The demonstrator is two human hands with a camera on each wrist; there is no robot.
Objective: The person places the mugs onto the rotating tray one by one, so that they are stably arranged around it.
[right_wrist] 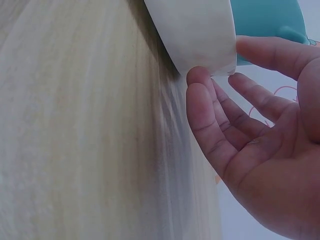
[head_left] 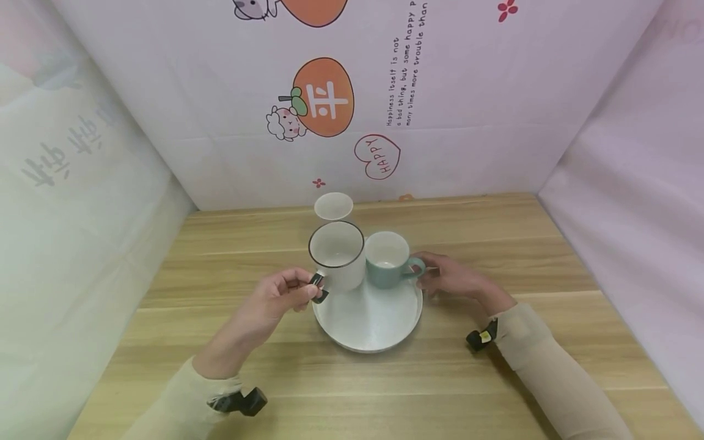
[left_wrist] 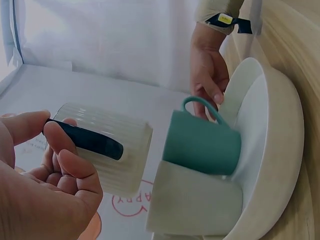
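My left hand (head_left: 277,296) pinches the black handle (left_wrist: 95,141) of a white mug (head_left: 348,276) between thumb and fingers. The mug has a dark rim and ribbed sides; in the left wrist view it hangs apart from the cups on the tray. At the right side of the round white tray (head_left: 368,327), my right hand (head_left: 451,276) grips the rim, thumb over the edge and fingertips against the outer wall. A teal mug (left_wrist: 202,145) stands upright on the tray, its handle toward the right hand. Beside it stands a plain white cup (left_wrist: 195,202), mostly hidden behind the held mug in the head view.
The tray rests on a wood-grain table (head_left: 467,379). A white printed cloth (head_left: 462,98) rises behind the table's back edge, with more white cloth along both sides. Each wrist carries a black strap mount.
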